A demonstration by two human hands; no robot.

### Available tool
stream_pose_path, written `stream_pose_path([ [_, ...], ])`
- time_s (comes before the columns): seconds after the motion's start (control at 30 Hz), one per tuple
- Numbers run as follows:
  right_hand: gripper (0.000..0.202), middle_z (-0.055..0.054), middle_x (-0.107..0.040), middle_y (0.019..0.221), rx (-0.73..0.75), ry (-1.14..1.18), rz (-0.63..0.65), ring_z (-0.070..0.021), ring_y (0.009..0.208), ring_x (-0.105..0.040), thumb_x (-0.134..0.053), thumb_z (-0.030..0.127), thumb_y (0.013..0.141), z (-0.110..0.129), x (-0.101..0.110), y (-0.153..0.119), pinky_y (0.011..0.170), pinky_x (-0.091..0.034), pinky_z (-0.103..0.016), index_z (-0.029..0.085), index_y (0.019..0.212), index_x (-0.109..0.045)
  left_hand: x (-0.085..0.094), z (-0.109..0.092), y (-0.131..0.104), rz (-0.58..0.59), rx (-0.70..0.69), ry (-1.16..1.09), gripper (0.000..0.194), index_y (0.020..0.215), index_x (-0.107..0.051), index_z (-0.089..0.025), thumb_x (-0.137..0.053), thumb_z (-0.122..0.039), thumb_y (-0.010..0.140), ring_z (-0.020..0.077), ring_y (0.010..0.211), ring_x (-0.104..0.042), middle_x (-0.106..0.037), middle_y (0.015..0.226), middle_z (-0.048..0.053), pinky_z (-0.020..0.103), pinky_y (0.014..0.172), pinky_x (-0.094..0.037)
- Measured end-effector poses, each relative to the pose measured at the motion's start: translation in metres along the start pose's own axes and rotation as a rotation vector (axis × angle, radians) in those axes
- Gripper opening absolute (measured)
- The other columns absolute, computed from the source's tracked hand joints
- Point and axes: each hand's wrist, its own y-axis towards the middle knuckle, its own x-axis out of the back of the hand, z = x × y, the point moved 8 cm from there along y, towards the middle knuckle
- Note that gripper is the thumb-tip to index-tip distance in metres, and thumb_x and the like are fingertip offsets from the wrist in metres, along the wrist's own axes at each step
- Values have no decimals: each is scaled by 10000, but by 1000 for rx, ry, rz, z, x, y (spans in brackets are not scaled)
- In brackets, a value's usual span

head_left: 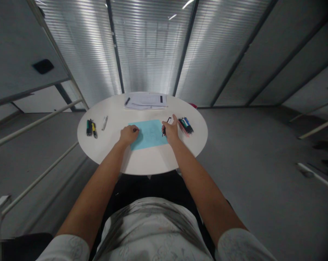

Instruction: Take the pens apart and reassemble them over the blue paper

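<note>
Head view: our right hand is clamped on a dark pen over the right side of the blue sheet, which lies midway across the bench. Our left hand, curled around a small dark item, rests at the sheet's left edge. For steady strokes, we would best press that edge flat and grip the pen lightly.
</note>
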Motion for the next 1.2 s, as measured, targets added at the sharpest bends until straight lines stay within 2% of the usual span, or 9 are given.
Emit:
stream_pose_path([
  [0.17,661,138,-481,492,-30,4,17,-80,380,-433,-586,300,682,-5,-2,2,391,-276,-164,247,1301,-360,1,0,-1,-8,9,-1,274,993,-719,-238,-520,-320,824,233,987,-624,-713,1039,82,331,873,-443],
  [0.3,607,134,-470,511,-8,27,38,-78,388,-432,-578,291,683,-2,-5,0,405,-289,-167,260,1253,-371,1,0,-1,-11,-1,13,275,989,-721,-239,-514,-321,826,233,983,-627,-712,1039,82,332,867,-442],
  [0.57,772,105,-498,584,42,-34,82,-85,446,-453,-549,232,650,8,-7,-5,434,-326,-193,276,1394,-346,2,-2,-1,-9,-4,15,269,986,-719,-231,-518,-308,825,238,968,-631,-716,1014,84,335,848,-450],
  [0.73,768,117,-437,529,-39,44,93,-83,395,-421,-495,268,642,3,-7,-7,391,-262,-188,268,1397,-356,2,-2,0,-4,-9,25,273,987,-719,-231,-508,-307,832,237,983,-628,-713,1028,82,334,855,-450],
  [0.87,761,121,-448,521,-60,85,177,-77,366,-401,-501,269,620,3,-16,-13,381,-265,-192,264,1369,-366,1,-1,1,-18,-19,10,266,977,-721,-232,-515,-310,828,246,971,-630,-714,1018,88,353,859,-449],
  [1.07,732,138,-446,521,-137,-37,196,-81,337,-388,-535,242,598,-5,-20,-12,374,-256,-182,267,1295,-315,3,-1,-1,-3,-11,-15,268,985,-719,-224,-520,-301,823,249,957,-636,-715,1010,98,363,858,-447],
  [1.2,606,101,-496,569,-92,-326,158,-100,385,-430,-550,187,604,-4,-6,10,394,-283,-200,242,1191,-410,6,-3,-3,10,-9,-8,271,988,-721,-228,-514,-289,823,247,988,-632,-716,1024,91,348,866,-449],
])
